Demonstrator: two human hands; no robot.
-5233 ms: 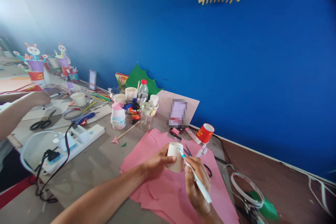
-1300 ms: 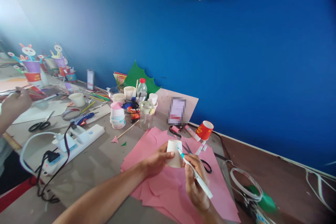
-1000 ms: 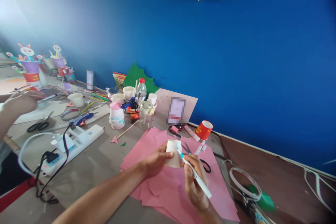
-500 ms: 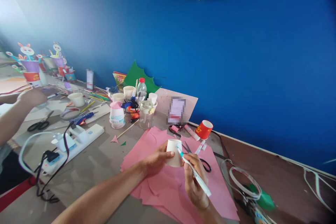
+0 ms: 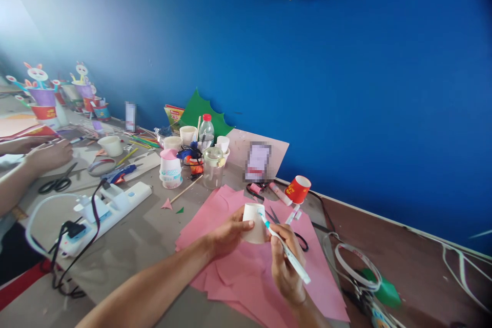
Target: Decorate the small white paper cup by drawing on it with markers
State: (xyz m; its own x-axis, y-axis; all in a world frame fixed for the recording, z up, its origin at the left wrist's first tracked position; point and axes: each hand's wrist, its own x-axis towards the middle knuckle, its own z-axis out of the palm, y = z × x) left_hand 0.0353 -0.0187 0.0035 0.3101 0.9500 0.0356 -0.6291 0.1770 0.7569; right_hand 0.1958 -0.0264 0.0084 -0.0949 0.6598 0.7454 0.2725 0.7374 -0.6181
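My left hand grips a small white paper cup, held upside down above a stack of pink paper sheets. In my right hand is a white marker with a teal tip, pinched like a pen, and its tip touches the side of the cup. Both hands hover over the pink sheets near the table's front.
Scissors, glue sticks and a red paper cup lie just beyond the cup. A glass jar, bottle, cups and a glue gun crowd the middle. A white power strip sits left. Another person's hands work at far left. Cables lie right.
My hands keep the same hold on cup and marker, with only slight shifts. The other person's hand at the far left has moved about over their paper.
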